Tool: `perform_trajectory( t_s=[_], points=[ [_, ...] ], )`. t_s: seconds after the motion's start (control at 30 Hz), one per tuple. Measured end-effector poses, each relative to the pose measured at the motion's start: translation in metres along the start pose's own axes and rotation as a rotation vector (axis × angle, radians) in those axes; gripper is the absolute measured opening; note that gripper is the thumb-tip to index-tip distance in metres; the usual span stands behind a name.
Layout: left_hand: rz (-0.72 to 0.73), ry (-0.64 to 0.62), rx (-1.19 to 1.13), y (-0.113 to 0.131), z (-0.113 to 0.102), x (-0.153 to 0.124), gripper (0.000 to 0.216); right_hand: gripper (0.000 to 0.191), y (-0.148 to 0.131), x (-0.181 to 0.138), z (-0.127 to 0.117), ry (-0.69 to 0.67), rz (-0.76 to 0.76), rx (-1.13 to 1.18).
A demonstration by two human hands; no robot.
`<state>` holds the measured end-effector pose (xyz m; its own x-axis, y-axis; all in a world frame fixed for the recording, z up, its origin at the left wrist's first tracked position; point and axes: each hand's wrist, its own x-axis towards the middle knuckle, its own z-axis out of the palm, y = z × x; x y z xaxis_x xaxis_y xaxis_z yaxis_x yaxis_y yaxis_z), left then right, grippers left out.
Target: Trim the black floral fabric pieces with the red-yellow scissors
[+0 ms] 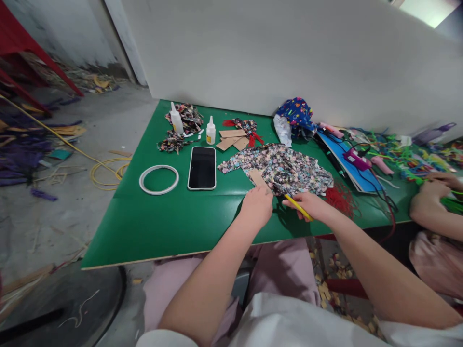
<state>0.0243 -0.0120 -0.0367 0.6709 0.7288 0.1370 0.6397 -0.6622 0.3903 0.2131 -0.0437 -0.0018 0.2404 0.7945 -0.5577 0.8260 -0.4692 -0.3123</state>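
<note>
My left hand [256,206] rests closed on the near edge of a flowered piece of cloth [280,166] and pins a brown card strip [257,178] under it. Just to its right, my right hand [308,204] grips a yellow pencil [298,207] whose tip meets the cloth's front edge. The cloth lies spread flat on the green table [173,226].
A black phone [201,167], a white ring [158,179], two glue bottles [210,131], card pieces [231,139] and cloth scraps [181,127] lie to the left. Red threads [340,197], a blue board [347,159] and glue guns sit right. Another person's hands [432,195] work at far right.
</note>
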Motion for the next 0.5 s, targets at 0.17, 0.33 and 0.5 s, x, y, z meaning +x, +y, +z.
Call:
perform_trajectory(
  t_s=[0.17,0.33,0.5],
  points=[
    [-0.003,0.008,0.003,0.000,0.000,0.000,0.025,0.047,0.003,0.004,0.000,0.081,-0.120,-0.111],
    [0.010,0.005,0.001,0.000,-0.001,0.001,0.025,0.043,0.002,0.007,0.004,0.163,-0.175,-0.212],
    [0.015,0.009,-0.005,0.000,-0.001,0.001,0.024,0.046,-0.008,0.005,0.012,0.186,-0.165,-0.281]
  ],
)
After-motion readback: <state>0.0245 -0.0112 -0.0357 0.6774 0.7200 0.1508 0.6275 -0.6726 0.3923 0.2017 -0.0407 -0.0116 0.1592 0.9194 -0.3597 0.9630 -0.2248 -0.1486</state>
